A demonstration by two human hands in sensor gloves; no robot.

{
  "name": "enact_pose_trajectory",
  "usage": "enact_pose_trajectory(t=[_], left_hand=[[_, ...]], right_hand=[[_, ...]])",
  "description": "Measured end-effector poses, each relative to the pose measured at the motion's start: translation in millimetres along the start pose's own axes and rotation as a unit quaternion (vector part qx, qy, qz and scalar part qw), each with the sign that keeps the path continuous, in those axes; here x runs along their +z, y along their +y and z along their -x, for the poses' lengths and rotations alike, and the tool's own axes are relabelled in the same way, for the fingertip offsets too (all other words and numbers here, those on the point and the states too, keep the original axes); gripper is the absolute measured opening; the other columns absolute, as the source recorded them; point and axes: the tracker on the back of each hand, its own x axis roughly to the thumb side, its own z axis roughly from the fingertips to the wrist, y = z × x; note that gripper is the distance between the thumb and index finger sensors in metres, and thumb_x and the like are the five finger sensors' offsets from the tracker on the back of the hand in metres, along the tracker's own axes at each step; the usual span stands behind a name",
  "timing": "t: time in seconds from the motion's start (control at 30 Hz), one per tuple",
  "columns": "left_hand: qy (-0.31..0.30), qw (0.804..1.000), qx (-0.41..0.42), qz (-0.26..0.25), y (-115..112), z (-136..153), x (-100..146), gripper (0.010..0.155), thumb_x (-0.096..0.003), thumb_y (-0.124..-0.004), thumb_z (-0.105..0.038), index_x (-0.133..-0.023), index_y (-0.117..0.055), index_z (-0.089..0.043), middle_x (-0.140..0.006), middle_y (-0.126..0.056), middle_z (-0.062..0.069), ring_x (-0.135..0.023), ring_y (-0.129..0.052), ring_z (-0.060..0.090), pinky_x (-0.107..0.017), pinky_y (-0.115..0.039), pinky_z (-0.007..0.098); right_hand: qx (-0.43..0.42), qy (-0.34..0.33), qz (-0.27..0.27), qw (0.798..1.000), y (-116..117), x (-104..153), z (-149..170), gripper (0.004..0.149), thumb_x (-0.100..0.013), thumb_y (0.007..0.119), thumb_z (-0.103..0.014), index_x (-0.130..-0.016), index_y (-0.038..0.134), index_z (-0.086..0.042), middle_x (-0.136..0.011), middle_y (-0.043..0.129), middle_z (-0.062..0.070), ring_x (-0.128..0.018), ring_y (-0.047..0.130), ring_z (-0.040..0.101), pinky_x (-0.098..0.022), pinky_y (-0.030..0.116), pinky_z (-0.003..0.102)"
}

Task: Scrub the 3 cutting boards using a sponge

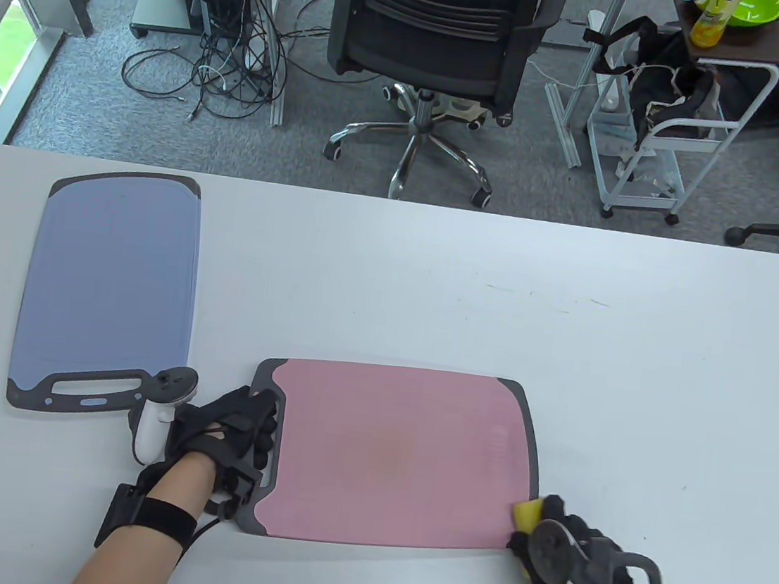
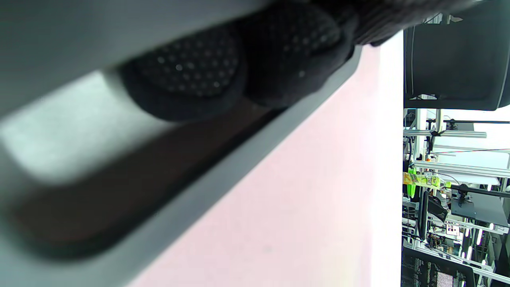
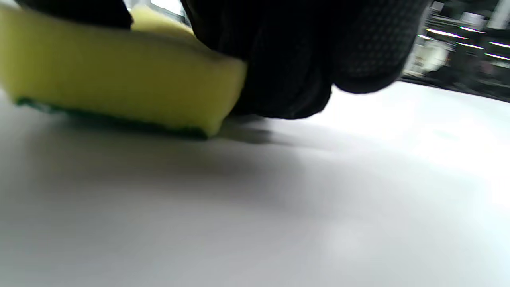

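Table view: left hand (image 1: 230,432) fingers curled round pink board (image 1: 398,456) handle, lower centre; right hand (image 1: 582,571) fingers grip yellow sponge (image 1: 527,513) at board's lower-right corner.

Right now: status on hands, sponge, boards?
Left hand grips pink board handle. Right hand holds sponge at its near-right corner. Blue board untouched, far left. Third board not in view.
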Motion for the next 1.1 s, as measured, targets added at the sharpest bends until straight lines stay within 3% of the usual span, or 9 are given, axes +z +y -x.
enact_pose_trajectory(t=[0.2,0.27,0.4,0.47,0.57,0.73,0.83,0.93,1.1], left_hand=[[-0.005,0.995,0.01,0.102,0.8,1.0,0.8,0.054,-0.0524,-0.079,-0.054,-0.095,-0.072,-0.02,-0.064,-0.095,-0.009,-0.043,-0.107,0.007,-0.038,-0.099,0.034],[-0.086,0.993,0.011,0.083,2.1,-5.1,6.0,0.05,-0.0559,-0.075,-0.051,-0.094,-0.072,-0.02,-0.063,-0.096,-0.009,-0.04,-0.107,0.005,-0.034,-0.099,0.031],[-0.285,0.956,-0.01,0.065,6.0,-41.8,33.4,0.049,-0.0594,-0.072,-0.047,-0.098,-0.068,-0.017,-0.067,-0.093,-0.004,-0.042,-0.103,0.009,-0.036,-0.096,0.033],[-0.433,0.895,-0.105,-0.016,5.1,-65.9,69.7,0.049,-0.0585,-0.072,-0.047,-0.1,-0.066,-0.021,-0.072,-0.091,-0.005,-0.046,-0.101,0.009,-0.04,-0.094,0.034],[-0.55,0.806,-0.2,-0.094,1.6,-84.2,110.9,0.045,-0.0538,-0.078,-0.045,-0.096,-0.069,-0.031,-0.079,-0.09,-0.006,-0.064,-0.101,0.016,-0.056,-0.091,0.044],[-0.491,0.78,-0.388,-0.009,-14.5,-67.3,112.1,0.042,-0.046,-0.09,-0.036,-0.087,-0.082,-0.029,-0.082,-0.094,-0.005,-0.088,-0.096,0.024,-0.073,-0.072,0.056],[-0.495,0.714,-0.492,-0.054,-30.3,-55.4,105.4,0.042,-0.0471,-0.087,-0.034,-0.087,-0.076,-0.031,-0.085,-0.09,-0.009,-0.094,-0.093,0.02,-0.074,-0.071,0.054],[-0.51,0.669,-0.537,-0.066,-50.5,-45.3,101.4,0.043,-0.0505,-0.086,-0.031,-0.09,-0.071,-0.029,-0.089,-0.086,-0.007,-0.098,-0.087,0.022,-0.075,-0.068,0.055],[-0.528,0.545,-0.642,-0.108,-72.9,-23.8,94.1,0.045,-0.0543,-0.081,-0.034,-0.094,-0.059,-0.031,-0.093,-0.077,-0.01,-0.102,-0.08,0.018,-0.078,-0.065,0.053]], right_hand=[[-0.098,0.073,0.052,0.991,-2.7,-1.6,50.8,0.075,-0.046,0.076,-0.059,-0.103,0.064,-0.013,-0.079,0.086,0.01,-0.056,0.092,0.025,-0.047,0.079,0.046],[-0.13,0.087,0.079,0.985,-5.8,-0.9,58.4,0.075,-0.046,0.077,-0.058,-0.103,0.064,-0.012,-0.08,0.086,0.011,-0.056,0.092,0.026,-0.047,0.079,0.046],[-0.126,0.102,0.082,0.983,-6.8,0.3,66.2,0.075,-0.046,0.076,-0.058,-0.104,0.063,-0.013,-0.082,0.085,0.011,-0.058,0.091,0.026,-0.048,0.078,0.046],[-0.144,0.105,0.085,0.98,-6.7,-0.3,68.9,0.075,-0.046,0.076,-0.058,-0.104,0.063,-0.013,-0.082,0.085,0.011,-0.058,0.091,0.026,-0.048,0.078,0.046],[-0.156,0.107,0.094,0.977,-8.0,-1.3,70.9,0.075,-0.046,0.076,-0.058,-0.104,0.063,-0.013,-0.081,0.085,0.011,-0.057,0.091,0.026,-0.048,0.079,0.046],[-0.174,0.101,0.11,0.973,-11.2,-0.7,72.1,0.075,-0.047,0.076,-0.058,-0.104,0.063,-0.013,-0.081,0.085,0.011,-0.057,0.091,0.026,-0.048,0.079,0.046],[-0.193,0.103,0.119,0.969,-12.1,1.6,73.1,0.075,-0.046,0.076,-0.058,-0.104,0.063,-0.012,-0.081,0.085,0.011,-0.057,0.091,0.026,-0.048,0.079,0.046],[-0.194,0.105,0.125,0.967,-12.3,4.8,74.5,0.075,-0.046,0.076,-0.058,-0.104,0.063,-0.012,-0.081,0.085,0.011,-0.057,0.092,0.026,-0.048,0.079,0.046],[-0.196,0.113,0.127,0.966,-11.4,7.8,76.9,0.075,-0.046,0.076,-0.058,-0.104,0.063,-0.012,-0.08,0.086,0.011,-0.057,0.092,0.026,-0.047,0.079,0.046]])
